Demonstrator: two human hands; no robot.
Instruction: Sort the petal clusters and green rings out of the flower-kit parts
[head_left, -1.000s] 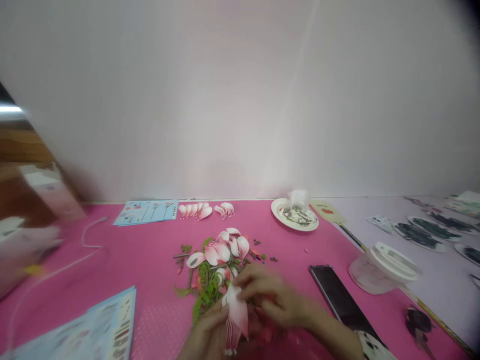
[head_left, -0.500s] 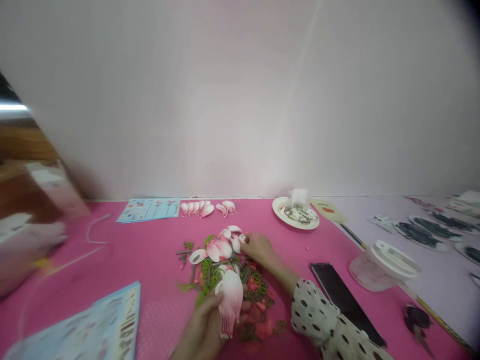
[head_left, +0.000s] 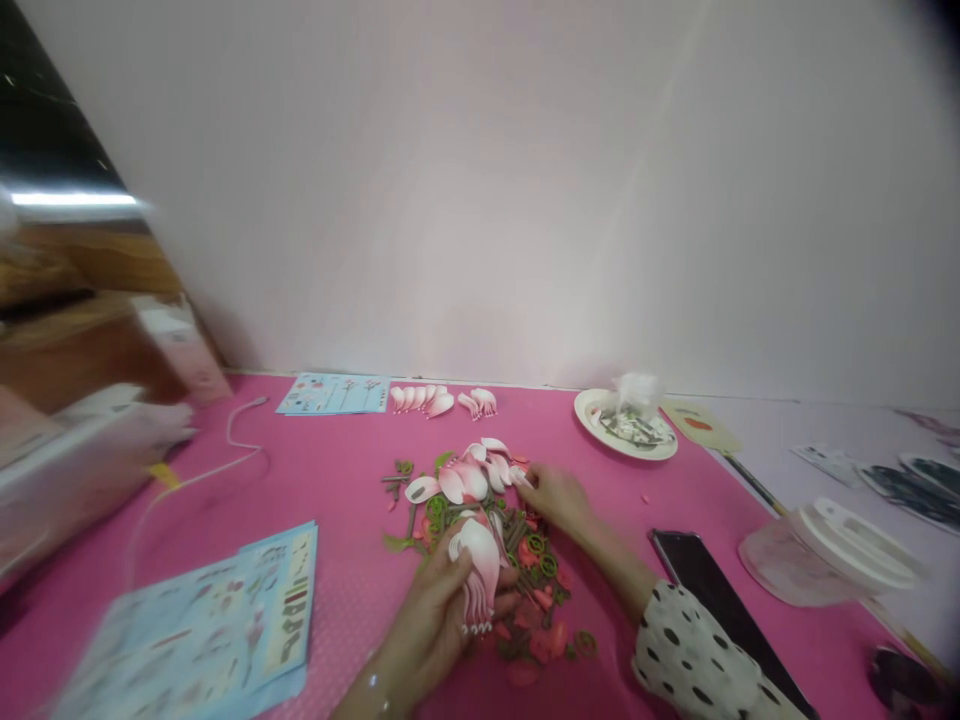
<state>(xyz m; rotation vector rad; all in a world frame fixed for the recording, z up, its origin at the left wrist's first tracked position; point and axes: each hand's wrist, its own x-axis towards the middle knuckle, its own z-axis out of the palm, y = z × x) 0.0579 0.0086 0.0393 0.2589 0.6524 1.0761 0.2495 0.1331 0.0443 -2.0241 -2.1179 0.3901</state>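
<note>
A fanned stack of pink-and-white plastic petals (head_left: 478, 562) with thin stems and small round tips is gripped in my left hand (head_left: 431, 610), low over the pile. My right hand (head_left: 559, 500) reaches to the far right of the pile, its fingertips closed on the edge of a pink-and-white petal (head_left: 519, 476). More loose petals (head_left: 463, 482) lie on top of the heap there. Under and between my hands spread green rings (head_left: 549, 566), brown sticks (head_left: 514, 532) and red pieces (head_left: 555, 636), partly hidden by the left hand.
Sorted petals (head_left: 421, 398) lie near the wall beside a printed blue sheet (head_left: 334, 394). More sheets (head_left: 202, 620) are at front left, with a white cable (head_left: 240, 450) behind. To the right are a plate (head_left: 637, 450), a phone (head_left: 720, 610) and a lidded tub (head_left: 795, 560).
The view has swung left, so things on the table appear further right. My left hand still holds the petal stack, and my right hand stays at the pile's far right.
</note>
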